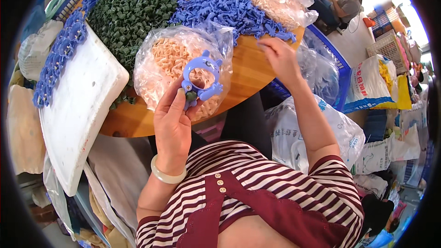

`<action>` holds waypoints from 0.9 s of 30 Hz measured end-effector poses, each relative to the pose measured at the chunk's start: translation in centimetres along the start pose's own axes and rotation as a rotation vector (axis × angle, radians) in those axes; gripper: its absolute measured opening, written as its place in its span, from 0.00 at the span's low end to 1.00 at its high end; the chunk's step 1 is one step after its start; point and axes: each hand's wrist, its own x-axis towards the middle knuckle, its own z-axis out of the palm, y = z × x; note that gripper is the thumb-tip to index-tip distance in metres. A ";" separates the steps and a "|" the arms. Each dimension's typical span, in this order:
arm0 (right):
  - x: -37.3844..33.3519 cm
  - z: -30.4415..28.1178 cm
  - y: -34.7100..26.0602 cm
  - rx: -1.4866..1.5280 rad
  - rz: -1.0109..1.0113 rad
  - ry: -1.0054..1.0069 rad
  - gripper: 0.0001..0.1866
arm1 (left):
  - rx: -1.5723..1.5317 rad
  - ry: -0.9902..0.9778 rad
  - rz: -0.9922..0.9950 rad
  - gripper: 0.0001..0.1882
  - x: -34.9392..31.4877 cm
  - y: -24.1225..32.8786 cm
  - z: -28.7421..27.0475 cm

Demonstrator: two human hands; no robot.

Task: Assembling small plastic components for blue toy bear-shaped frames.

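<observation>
The blue ring (211,91) is held up over the bag (225,36), tilted, with its lower end pinched between the thumb and fingers of the left hand (172,124). A green piece (191,95) is seen at that end, close by the thumb; whether it is fully seated cannot be told. Well to the right of the bag, the right hand (282,62) is held with fingers partly curled, beside the near edge of the blue parts (220,11); whether anything is gripped in its fingertips cannot be made out.

If the pinch is loosened, the ring could be dropped into the bag, and the green piece could be shaken out and lost among the pale parts (170,57) there. If the thumb is pressed off-centre, the green piece could be pushed askew. By a careless sweep of the right hand, blue parts could be knocked off the table (252,69), whose edge is near on the bag's right. The bag itself is set close to the table's front edge, so by a snag of the left wrist its loose film could be dragged and pale parts spilled
</observation>
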 end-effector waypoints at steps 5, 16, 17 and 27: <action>0.6 -2.7 -3.7 0.966 0.567 -0.113 0.07 | -0.012 0.026 -0.008 0.17 -0.2 0.2 0.6; 1.2 -3.5 -10.4 0.946 -0.084 -0.311 0.10 | -0.024 -0.022 -0.038 0.17 -0.7 -0.4 0.8; 1.2 -3.5 -10.5 0.879 -0.130 -0.330 0.12 | -0.041 -0.029 -0.037 0.17 -0.8 -0.3 0.8; 2.1 -2.4 -11.8 0.661 -0.411 -0.290 0.11 | -0.076 -0.033 -0.035 0.15 -1.1 0.1 0.8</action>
